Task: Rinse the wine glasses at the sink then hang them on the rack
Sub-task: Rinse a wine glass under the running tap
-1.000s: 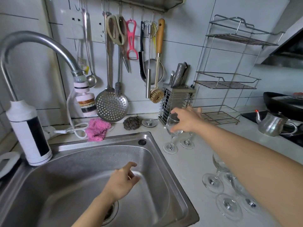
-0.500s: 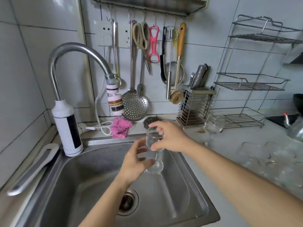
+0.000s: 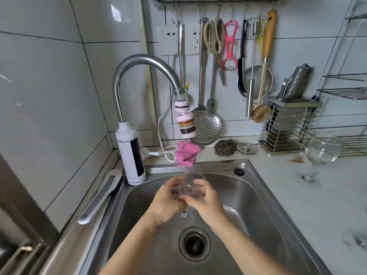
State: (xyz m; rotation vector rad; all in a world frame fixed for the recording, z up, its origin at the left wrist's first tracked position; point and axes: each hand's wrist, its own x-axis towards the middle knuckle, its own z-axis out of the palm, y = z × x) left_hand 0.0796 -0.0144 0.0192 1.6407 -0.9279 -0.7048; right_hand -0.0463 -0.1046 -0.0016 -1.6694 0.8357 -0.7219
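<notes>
A clear wine glass (image 3: 193, 178) is held upright over the steel sink (image 3: 258, 197), below the faucet's pink filter head (image 3: 185, 124). My left hand (image 3: 165, 201) wraps the bowl from the left and my right hand (image 3: 206, 199) grips it from the right. The stem and foot (image 3: 185, 215) show below my hands. No water runs from the curved faucet (image 3: 143, 62). A second wine glass (image 3: 320, 153) stands upright on the counter to the right. Blurred glassware (image 3: 357, 239) sits at the right edge.
Utensils hang on a rail (image 3: 218, 2) above the sink. A wire knife holder (image 3: 288, 126) and a tiered wire shelf rack (image 3: 347, 92) stand at the back right. A pink cloth (image 3: 186, 153), a steel scourer (image 3: 225, 147) and a sink plug (image 3: 247, 148) lie behind the basin.
My right hand lifted a wine glass off the counter and carried it left over the sink. My left hand rose and took hold of the bowl too. The view swung left.
</notes>
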